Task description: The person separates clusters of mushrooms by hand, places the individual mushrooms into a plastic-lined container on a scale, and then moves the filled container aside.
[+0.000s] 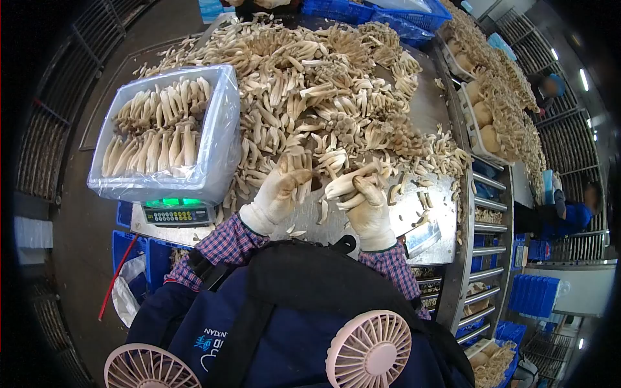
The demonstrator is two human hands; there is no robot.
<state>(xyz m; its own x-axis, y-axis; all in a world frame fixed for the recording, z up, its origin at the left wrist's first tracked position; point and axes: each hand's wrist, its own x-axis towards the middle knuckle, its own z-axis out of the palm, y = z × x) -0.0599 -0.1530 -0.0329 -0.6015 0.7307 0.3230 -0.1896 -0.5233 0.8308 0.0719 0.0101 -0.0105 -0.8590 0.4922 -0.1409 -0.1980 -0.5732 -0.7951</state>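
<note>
My left hand [277,196], in a white glove, is closed around a small bunch of mushrooms [300,169] with pale stems. To its right my right hand [370,213], also gloved, grips several thick-stemmed mushrooms [346,185] between thumb and fingers. The two hands are apart, low over the metal table [317,223]. Beyond them spreads a large heap of loose mushrooms [310,84]. On the left, a white box [223,136] lined with clear plastic holds mushrooms laid in two rows. It rests on a scale [178,215] with a green lit display.
A roller conveyor [486,252] runs along the right side, with white crates [479,123] of mushroom clusters beyond it. Blue crates [401,18] stand at the table's far end. Two people are at the far right, one in blue [572,220]. Blue bins [162,258] sit below left.
</note>
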